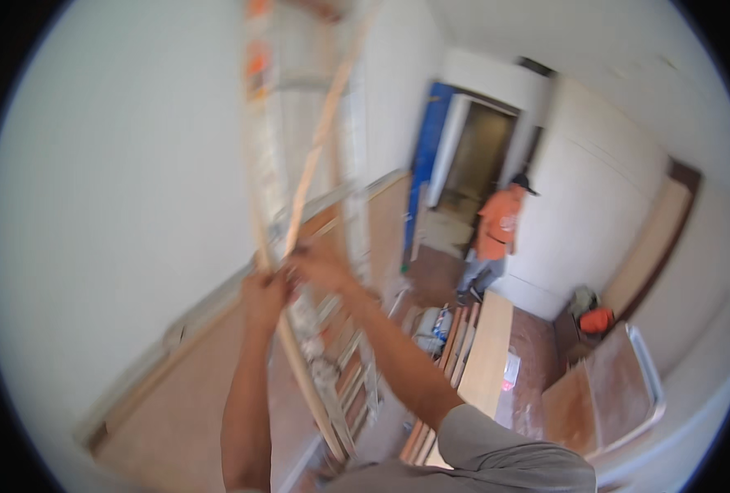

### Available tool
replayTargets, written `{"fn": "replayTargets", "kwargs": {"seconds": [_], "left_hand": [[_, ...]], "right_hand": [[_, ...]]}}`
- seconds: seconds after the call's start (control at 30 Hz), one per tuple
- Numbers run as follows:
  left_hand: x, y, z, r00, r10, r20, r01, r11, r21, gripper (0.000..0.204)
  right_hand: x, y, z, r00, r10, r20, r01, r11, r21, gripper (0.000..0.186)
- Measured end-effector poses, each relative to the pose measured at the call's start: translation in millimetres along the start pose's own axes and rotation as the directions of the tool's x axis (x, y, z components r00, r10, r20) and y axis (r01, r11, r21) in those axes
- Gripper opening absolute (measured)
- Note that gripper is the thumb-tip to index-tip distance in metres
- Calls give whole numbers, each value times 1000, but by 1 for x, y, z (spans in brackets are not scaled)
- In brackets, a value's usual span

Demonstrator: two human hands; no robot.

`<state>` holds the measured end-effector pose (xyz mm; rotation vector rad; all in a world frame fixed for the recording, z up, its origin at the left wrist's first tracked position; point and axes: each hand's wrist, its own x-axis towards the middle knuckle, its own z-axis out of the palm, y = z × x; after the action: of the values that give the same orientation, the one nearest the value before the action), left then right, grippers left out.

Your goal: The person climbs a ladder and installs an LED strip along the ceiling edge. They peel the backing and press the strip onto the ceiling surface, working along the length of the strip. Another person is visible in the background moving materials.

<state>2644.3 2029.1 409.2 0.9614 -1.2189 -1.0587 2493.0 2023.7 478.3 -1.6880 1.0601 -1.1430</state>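
The picture is blurred by motion. My left hand is raised and closed around a long thin wooden strip that runs from the floor up past the top of the picture. My right hand grips a second thin wooden strip that leans up to the right and crosses the first one at my hands. Just behind both strips stands a tall metal ladder against the white wall.
A person in an orange shirt and dark cap stands near an open doorway beside a blue door frame. Wooden planks lie stacked on the floor. Flat boards lean at the right, with an orange object near them.
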Motion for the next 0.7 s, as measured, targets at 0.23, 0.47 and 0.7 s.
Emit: {"fn": "replayTargets", "kwargs": {"seconds": [0.23, 0.47, 0.7], "left_hand": [[-30, 6, -5, 997, -43, 68, 56, 977, -205, 27], [-24, 9, 3, 999, -50, 5, 50, 974, -223, 30], [-29, 10, 2, 999, 13, -42, -19, 990, -141, 33]], "right_hand": [[-12, -5, 2, 991, -58, -125, 41, 990, -132, 29], [-6, -9, 21, 936, -244, -253, 133, 912, -389, 34], [-1, 0, 18, 928, -289, -234, 166, 884, -437, 35]]}}
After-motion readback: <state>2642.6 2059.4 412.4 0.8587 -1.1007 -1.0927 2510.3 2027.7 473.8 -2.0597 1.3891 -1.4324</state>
